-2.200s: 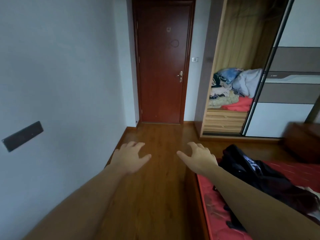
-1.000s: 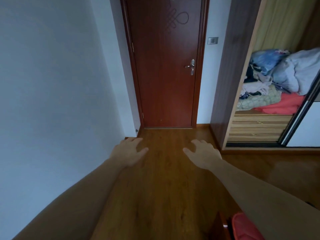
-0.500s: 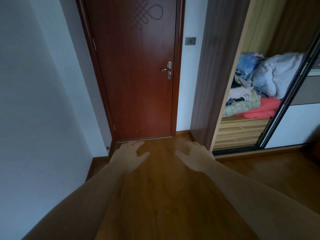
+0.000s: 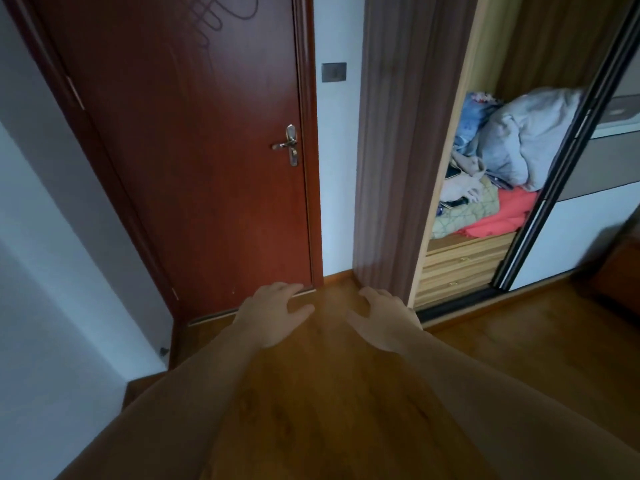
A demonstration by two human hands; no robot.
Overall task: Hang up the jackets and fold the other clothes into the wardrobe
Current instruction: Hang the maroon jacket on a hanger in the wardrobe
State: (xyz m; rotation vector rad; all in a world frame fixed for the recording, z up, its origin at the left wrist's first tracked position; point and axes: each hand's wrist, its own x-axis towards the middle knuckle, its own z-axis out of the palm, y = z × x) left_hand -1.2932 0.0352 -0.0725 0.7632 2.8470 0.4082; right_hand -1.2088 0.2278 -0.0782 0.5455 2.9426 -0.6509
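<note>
Both arms reach out front, over the wood floor. L hand grip is loose & open, fingers spread a bit, holding nothing. R hand grip is the same: open, fingers bent a little, nothing in it. The hands are near each other, not touching. The wardrobe is ahead on the right, open next to its sliding door. Inside, a messy pile of clothes (blue, grey, pink) sits above the drawers. Left of the wardrobe is a shut red-brown door w/ a metal handle.
</note>
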